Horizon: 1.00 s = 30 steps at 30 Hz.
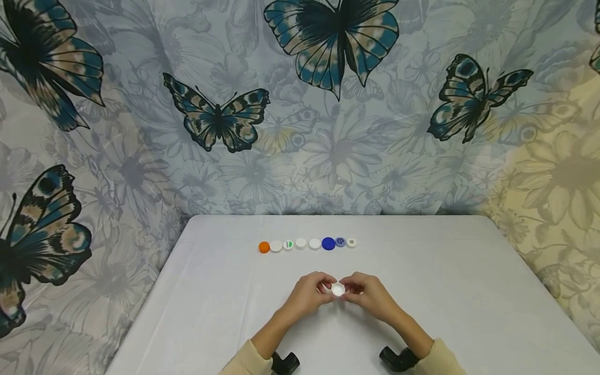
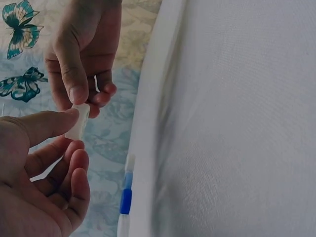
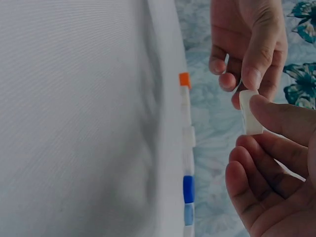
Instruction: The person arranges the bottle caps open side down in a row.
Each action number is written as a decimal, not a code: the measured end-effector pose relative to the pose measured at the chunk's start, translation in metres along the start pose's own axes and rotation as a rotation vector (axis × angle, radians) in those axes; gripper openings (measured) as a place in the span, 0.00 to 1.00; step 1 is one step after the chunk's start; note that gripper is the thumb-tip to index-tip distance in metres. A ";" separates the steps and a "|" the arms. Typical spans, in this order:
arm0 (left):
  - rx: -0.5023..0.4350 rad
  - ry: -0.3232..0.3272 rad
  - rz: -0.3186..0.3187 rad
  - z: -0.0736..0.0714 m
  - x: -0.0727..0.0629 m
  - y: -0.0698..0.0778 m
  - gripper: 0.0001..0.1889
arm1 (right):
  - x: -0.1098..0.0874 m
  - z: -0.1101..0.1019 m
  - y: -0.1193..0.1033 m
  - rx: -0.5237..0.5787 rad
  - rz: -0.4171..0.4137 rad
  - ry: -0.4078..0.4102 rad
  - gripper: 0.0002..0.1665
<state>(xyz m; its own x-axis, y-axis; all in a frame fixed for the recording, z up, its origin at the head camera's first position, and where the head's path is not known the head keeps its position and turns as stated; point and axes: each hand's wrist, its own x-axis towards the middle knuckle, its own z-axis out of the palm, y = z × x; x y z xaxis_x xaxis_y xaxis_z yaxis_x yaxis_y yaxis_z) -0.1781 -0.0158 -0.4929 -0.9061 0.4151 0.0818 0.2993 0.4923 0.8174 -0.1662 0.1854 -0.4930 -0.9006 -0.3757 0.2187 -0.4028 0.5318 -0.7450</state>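
A white bottle cap [image 1: 338, 289] is pinched from both sides above the table, its hollow side facing the head camera. My left hand [image 1: 308, 295] grips its left edge between thumb and fingers, and my right hand [image 1: 369, 295] grips the right edge the same way. In the left wrist view the cap [image 2: 77, 121] shows edge-on between the two thumbs. The right wrist view shows the same cap [image 3: 251, 112] side-on, with the other fingers of both hands loosely bent around it.
Beyond the hands, a row of caps runs across the white table [image 1: 197, 291]: an orange cap [image 1: 264, 247] at the left end, several white ones, a dark blue cap [image 1: 328, 244], a lighter blue cap [image 1: 340, 242] and a white cap [image 1: 351, 242] at the right end. Butterfly-patterned cloth hangs behind.
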 end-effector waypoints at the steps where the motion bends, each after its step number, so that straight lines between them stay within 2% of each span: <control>1: -0.005 0.005 0.003 -0.001 -0.001 0.000 0.15 | 0.001 0.000 -0.001 0.003 -0.007 0.006 0.14; 9: -0.039 0.063 0.032 -0.010 -0.002 -0.003 0.15 | 0.009 0.003 -0.010 0.025 -0.023 0.087 0.14; 18: -0.068 0.168 0.106 -0.022 -0.001 0.000 0.16 | 0.024 0.003 -0.017 0.041 -0.144 0.195 0.15; 23: -0.083 0.211 0.109 -0.024 0.000 0.000 0.15 | 0.028 0.005 -0.019 0.054 -0.180 0.238 0.14; 30: -0.110 0.233 0.088 -0.024 0.000 -0.002 0.16 | 0.029 0.011 -0.019 0.031 -0.241 0.291 0.16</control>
<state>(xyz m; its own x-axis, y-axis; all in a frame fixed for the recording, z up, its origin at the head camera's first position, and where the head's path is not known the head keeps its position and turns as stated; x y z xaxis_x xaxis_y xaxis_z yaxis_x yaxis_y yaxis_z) -0.1863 -0.0350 -0.4811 -0.9262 0.2588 0.2742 0.3573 0.3705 0.8574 -0.1825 0.1557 -0.4794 -0.7913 -0.2535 0.5565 -0.6075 0.4293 -0.6683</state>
